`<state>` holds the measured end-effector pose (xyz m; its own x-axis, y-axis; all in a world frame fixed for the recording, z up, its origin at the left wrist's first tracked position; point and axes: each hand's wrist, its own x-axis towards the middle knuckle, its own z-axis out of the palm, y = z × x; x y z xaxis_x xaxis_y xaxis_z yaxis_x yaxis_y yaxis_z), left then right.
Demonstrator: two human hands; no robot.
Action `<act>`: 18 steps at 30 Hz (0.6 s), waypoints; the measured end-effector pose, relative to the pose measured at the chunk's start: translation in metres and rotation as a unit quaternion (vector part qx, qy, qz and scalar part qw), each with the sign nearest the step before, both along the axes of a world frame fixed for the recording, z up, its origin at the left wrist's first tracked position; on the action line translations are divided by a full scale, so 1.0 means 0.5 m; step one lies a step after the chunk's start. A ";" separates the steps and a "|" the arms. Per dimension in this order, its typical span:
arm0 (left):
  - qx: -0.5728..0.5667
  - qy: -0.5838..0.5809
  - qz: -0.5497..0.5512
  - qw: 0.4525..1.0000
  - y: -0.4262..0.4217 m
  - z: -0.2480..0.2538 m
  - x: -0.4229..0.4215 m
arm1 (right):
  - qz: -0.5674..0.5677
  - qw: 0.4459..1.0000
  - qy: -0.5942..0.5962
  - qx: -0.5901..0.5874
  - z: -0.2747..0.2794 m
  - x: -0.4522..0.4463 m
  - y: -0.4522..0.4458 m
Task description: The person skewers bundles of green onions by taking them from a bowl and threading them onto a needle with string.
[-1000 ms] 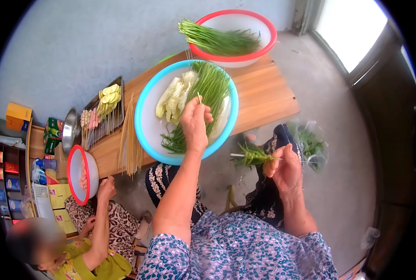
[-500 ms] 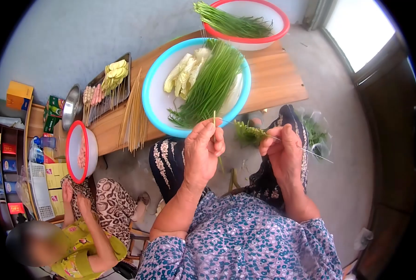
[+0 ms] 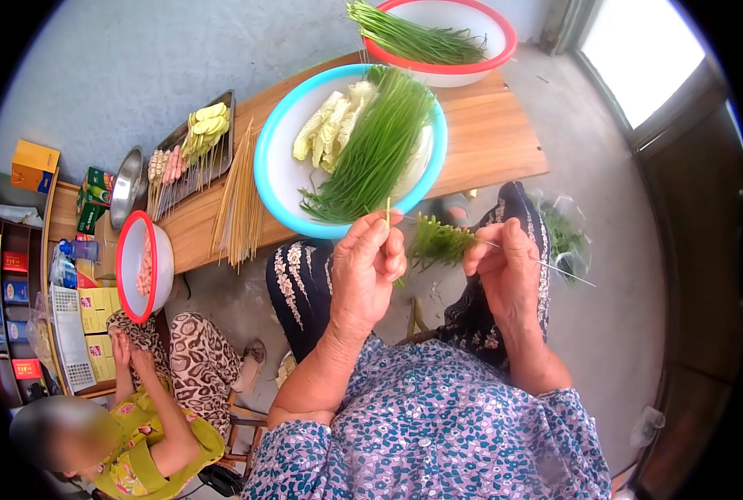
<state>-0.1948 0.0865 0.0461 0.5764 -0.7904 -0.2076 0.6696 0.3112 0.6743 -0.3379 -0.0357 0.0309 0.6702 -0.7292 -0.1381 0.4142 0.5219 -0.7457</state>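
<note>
My right hand (image 3: 505, 262) is closed in a pinch around a thin skewer (image 3: 567, 273), whose free end sticks out to the right. Short cut ends of green chives (image 3: 441, 240) are bunched on the skewer between my hands, their leaves hanging down. Fingers pinched, my left hand (image 3: 371, 262) grips a chive stalk (image 3: 388, 204) near the skewer's left end. Just beyond my hands, a blue-rimmed basin (image 3: 276, 196) on the wooden table holds a pile of long chives (image 3: 376, 154) and pale cabbage leaves (image 3: 330, 129).
Loose bamboo skewers (image 3: 238, 200) lie by a metal tray (image 3: 228, 108) of skewered food. A red-rimmed basin (image 3: 505, 50) of greens stands at the back; another red-rimmed basin (image 3: 163, 271) is left. A co-worker (image 3: 150, 425) sits lower left. A plastic bag of greens (image 3: 567, 237) is on the floor.
My left hand has shifted slightly right and down with the chive stalk. The bunch on the skewer has swung a little left. The co-worker's hands have come closer together.
</note>
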 end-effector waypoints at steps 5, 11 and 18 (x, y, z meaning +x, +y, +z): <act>0.065 -0.086 0.045 0.993 -0.002 0.011 -0.014 | -0.013 1.000 0.006 -0.016 0.005 -0.005 0.004; 0.094 -0.166 0.074 0.979 0.001 0.005 -0.019 | -0.016 0.999 0.009 -0.039 0.011 -0.010 0.009; 0.122 -0.240 0.072 0.960 0.000 -0.012 -0.031 | -0.015 1.000 0.023 0.003 0.015 0.005 0.021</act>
